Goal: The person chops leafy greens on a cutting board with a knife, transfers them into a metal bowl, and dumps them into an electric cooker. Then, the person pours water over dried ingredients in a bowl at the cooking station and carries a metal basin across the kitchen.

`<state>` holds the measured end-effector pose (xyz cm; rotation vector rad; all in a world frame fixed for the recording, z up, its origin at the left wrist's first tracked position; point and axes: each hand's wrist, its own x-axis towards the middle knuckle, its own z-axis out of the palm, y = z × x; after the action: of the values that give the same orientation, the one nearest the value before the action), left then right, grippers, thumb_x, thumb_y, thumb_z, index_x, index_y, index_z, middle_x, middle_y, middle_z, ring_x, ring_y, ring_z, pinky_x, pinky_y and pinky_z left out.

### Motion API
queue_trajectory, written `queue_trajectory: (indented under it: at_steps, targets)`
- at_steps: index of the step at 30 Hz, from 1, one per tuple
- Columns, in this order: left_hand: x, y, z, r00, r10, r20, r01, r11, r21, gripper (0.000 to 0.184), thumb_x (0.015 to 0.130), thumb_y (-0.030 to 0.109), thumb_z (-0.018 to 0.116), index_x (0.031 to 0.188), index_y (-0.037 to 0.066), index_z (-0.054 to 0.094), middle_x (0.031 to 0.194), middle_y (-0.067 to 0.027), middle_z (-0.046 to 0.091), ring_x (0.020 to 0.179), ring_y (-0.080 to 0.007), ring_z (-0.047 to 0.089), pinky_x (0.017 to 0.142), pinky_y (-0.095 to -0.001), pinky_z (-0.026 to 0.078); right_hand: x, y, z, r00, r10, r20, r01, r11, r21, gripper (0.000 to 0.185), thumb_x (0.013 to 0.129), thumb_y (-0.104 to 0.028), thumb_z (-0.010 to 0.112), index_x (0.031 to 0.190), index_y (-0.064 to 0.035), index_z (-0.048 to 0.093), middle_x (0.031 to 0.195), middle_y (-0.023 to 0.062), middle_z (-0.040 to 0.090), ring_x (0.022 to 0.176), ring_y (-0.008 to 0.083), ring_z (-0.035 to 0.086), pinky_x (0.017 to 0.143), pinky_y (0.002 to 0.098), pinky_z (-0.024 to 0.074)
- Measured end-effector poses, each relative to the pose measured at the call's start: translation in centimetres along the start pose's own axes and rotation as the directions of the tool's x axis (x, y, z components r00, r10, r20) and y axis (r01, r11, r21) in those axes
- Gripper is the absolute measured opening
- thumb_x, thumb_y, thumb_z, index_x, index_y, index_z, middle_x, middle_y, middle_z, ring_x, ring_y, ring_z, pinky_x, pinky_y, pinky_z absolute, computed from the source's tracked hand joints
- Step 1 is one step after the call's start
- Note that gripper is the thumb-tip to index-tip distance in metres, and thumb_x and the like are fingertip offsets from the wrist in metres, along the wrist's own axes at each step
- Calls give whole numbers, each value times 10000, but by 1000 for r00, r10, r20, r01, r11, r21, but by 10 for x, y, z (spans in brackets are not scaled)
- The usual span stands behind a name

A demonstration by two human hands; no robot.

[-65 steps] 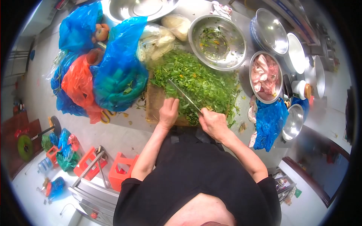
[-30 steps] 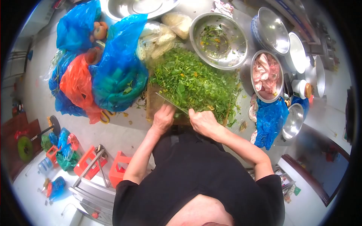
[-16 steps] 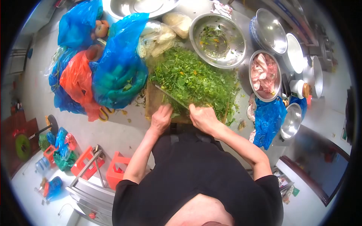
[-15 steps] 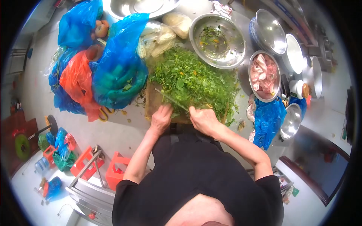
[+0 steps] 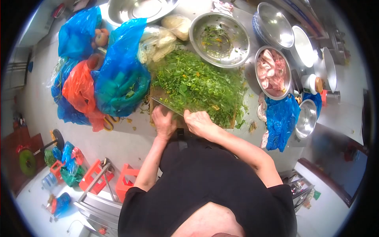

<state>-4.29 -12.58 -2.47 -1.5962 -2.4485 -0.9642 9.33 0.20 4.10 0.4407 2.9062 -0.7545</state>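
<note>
A large heap of chopped green leaves (image 5: 197, 85) covers most of a wooden cutting board (image 5: 154, 106). My right hand (image 5: 199, 123) is closed round the handle of a knife (image 5: 169, 106), at the near edge of the board. The blade points left and slightly away, along the near side of the heap. Just below the blade, my left hand (image 5: 164, 123) rests by the board's near left corner. Its fingers are partly bent and look apart, with nothing visible in them; whether they touch the blade is unclear.
Behind the heap stands a steel basin (image 5: 221, 53) with leaf scraps. Raw meat fills a bowl (image 5: 272, 73) at the right, above a blue plastic bag (image 5: 281, 124). Blue bags (image 5: 122, 79) and an orange bag (image 5: 79, 85) crowd the left; yellow-handled scissors (image 5: 109, 122) lie near them.
Both hands and the knife have shifted left along the board's near edge. The blade now reaches the board's left side. My view has also turned slightly.
</note>
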Motion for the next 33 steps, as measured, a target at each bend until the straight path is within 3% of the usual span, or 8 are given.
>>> queue_trajectory:
  at_steps: [9,16,18,20,24,29,31,33]
  targets:
    - [-10,-10,12,987,14,160,10,988,-154,235,723,9,666,948,42,607,1114,-155,588,1037,-378,555,847,-435,484,-11,21,26,992,117,-57,-115,993,39,116,863,-99,584,859,10,543,596,183,633,564,353,674,486,460,514]
    - [-19,-8,15,993,-110,46,117,974,-192,298,728,5,736,989,41,595,1127,-185,570,1057,-373,561,859,-457,486,-35,24,-4,978,174,-116,-164,982,93,129,887,-124,589,910,-17,521,644,174,648,625,359,679,546,451,527]
    - [-16,-7,3,996,47,70,-42,997,-64,304,732,18,737,1000,41,594,1150,-208,553,1030,-388,571,840,-455,496,-42,18,-13,976,153,-156,-140,986,92,118,867,-100,594,897,-16,517,647,173,648,621,356,679,547,452,530]
    - [-12,1,-11,994,66,90,-59,995,-76,282,743,21,714,996,37,589,1124,-203,552,993,-388,571,811,-455,503,-46,15,-16,989,97,-115,-98,995,0,121,808,-52,602,878,-13,512,651,171,649,619,350,683,551,451,536]
    - [-17,3,-12,987,45,157,-16,984,-179,251,743,16,672,978,35,584,1055,-184,560,934,-372,577,745,-440,516,-42,8,-12,998,4,-64,-3,1000,15,121,784,-47,600,859,-1,516,654,170,657,618,347,688,541,448,535]
    - [-31,-16,7,981,56,186,-30,990,-138,223,734,-37,621,946,26,592,993,-174,569,884,-369,578,729,-442,514,-16,6,11,998,60,28,-62,996,64,149,793,-64,612,879,23,527,651,188,659,614,351,692,523,452,522]
    - [-34,-17,4,978,85,192,-60,990,-131,217,730,-56,606,932,22,592,982,-175,571,868,-375,575,725,-447,513,-5,9,32,992,20,-121,-11,998,69,112,850,-80,590,839,1,513,569,178,612,520,336,656,452,439,489]
    - [-35,-22,3,968,66,241,-25,986,-167,249,768,-43,617,1013,0,609,1061,-180,588,965,-376,594,812,-433,522,2,10,39,982,28,-186,-14,997,80,130,881,-109,588,847,-10,511,561,167,603,519,352,649,456,456,483]
